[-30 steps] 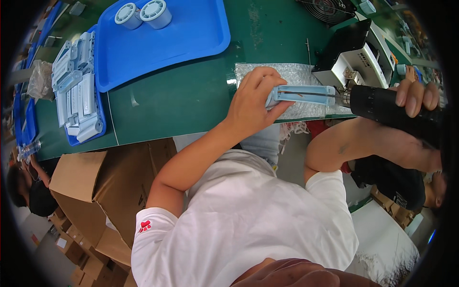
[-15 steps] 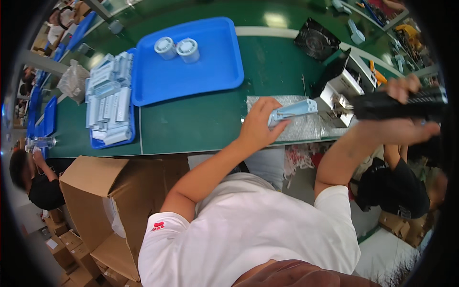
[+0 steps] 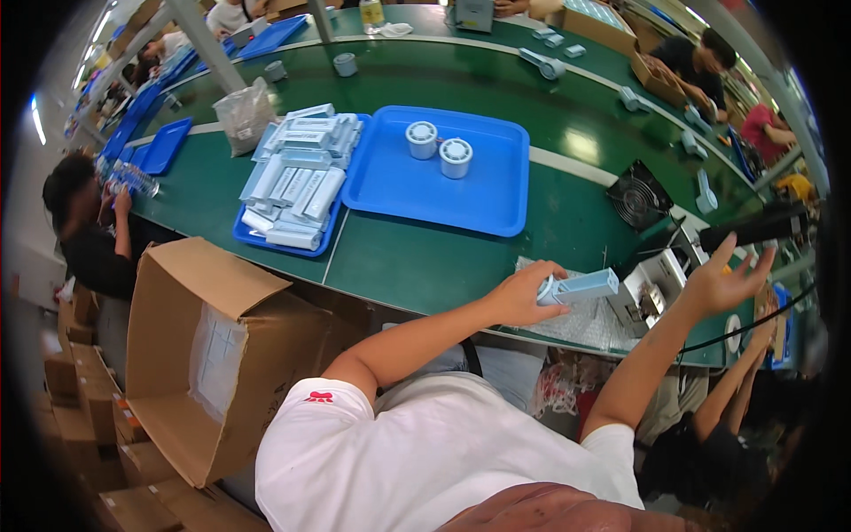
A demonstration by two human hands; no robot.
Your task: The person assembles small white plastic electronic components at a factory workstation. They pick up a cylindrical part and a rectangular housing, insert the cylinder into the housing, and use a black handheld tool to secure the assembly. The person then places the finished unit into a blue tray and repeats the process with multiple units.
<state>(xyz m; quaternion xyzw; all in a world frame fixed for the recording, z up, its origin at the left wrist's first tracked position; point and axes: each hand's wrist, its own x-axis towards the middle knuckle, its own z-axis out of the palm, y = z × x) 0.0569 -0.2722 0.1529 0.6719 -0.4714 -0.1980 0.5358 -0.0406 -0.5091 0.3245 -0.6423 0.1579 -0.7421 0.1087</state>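
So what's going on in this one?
A person in a white shirt holds a light-blue piece in the left hand, above bubble wrap. The right hand is open beside a black tool; contact is unclear. On the green table, a blue tray holds two round parts; left of it, light-blue pieces fill another tray.

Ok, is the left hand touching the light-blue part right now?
Touching. The head view shows the left hand gripping the light-blue part near its round end, fingers above, thumb below.
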